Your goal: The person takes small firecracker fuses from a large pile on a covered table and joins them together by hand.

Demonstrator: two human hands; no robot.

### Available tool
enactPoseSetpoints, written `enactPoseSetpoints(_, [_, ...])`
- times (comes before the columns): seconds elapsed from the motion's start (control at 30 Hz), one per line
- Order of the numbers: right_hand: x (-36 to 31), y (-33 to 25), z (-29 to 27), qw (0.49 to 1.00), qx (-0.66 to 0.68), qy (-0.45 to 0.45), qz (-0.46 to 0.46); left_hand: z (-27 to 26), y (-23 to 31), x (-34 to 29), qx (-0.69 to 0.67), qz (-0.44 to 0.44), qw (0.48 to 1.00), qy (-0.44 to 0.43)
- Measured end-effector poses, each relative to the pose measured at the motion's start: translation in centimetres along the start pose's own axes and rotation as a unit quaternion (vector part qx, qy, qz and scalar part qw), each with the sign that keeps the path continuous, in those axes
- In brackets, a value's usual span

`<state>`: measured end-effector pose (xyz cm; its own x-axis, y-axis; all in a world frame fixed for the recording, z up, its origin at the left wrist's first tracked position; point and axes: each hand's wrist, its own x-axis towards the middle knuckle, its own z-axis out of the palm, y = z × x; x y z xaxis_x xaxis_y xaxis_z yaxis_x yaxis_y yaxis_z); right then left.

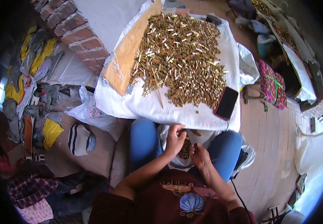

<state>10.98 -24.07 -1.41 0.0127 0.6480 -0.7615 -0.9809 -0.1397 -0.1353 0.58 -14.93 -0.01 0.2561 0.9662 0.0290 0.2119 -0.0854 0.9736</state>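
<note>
- Where the person's lap fills the lower middle of the frame, both hands meet over a white bag (176, 161) held between the knees, with a clump of small brass pieces (185, 148) lying in its mouth.
- The left hand (175, 140) sits just left of that clump, fingers curled and closed around some of the pieces.
- The right hand (200, 155) lies just right of and slightly below the clump, fingers bunched together; whether it pinches a piece cannot be told.
- The clump lies between the two hands, its long axis running up and down the frame; the left hand touches it, so it is the nearer.
- Above the hands, in the upper middle, a big heap of brass pieces (180, 56) spreads over a white cloth (150, 108), well apart from both hands.
- A thin stick (158, 91) lies at the heap's lower left edge, and a dark phone (226, 103) rests on the cloth at its lower right.
</note>
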Motion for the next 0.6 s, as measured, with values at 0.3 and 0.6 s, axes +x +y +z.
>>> enactPoseSetpoints(0.3, [0.5, 0.2, 0.2, 0.995, -0.074, -0.058, 0.019, -1.7, 0.5, 18.5, 0.303, 0.073, 0.932, 0.186])
enactPoseSetpoints(0.6, [0.8, 0.1, 0.7, 0.991, -0.126, -0.051, -0.007, 0.7, 2.9, 21.1, 0.449, -0.012, 0.885, 0.124])
